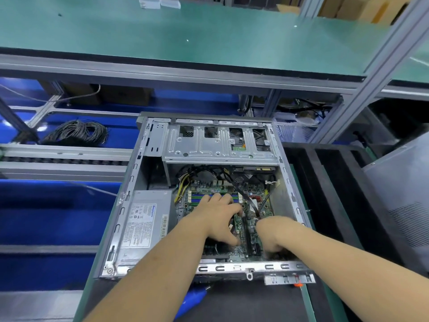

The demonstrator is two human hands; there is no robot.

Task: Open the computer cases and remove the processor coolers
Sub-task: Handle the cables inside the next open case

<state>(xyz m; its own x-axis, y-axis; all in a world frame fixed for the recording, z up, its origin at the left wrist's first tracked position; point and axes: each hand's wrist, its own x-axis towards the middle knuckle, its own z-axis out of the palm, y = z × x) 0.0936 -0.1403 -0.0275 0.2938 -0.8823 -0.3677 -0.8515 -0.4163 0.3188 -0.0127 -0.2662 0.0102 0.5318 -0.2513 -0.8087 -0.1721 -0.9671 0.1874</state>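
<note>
1. We see the computer case (204, 194) lying open on its side at the middle of the workbench (255, 305), its near rim along the bench's near part and its drive cage (218, 141) at the far end.
2. The power supply (141, 225) sits in the near-left corner of the case, its label facing up.
3. The motherboard (241, 205) fills the case floor to the right of it, with blue and green memory slots (202, 197) toward its far-left part and black cables (246, 194) running across it.
4. Our left hand (218, 217) lies palm-down over the middle of the board, fingers spread and bent downward; what they hold, if anything, we cannot tell.
5. Our right hand (274, 235) reaches into the near-right part of the case, fingers curled down out of sight; we cannot tell whether it grips anything.
6. The processor cooler itself is not distinguishable; both hands cover that area.
7. A coil of dark cable (76, 133) lies beyond the bench's left edge.
8. Black foam trays (336, 189) sit just beside the case's right wall.
</note>
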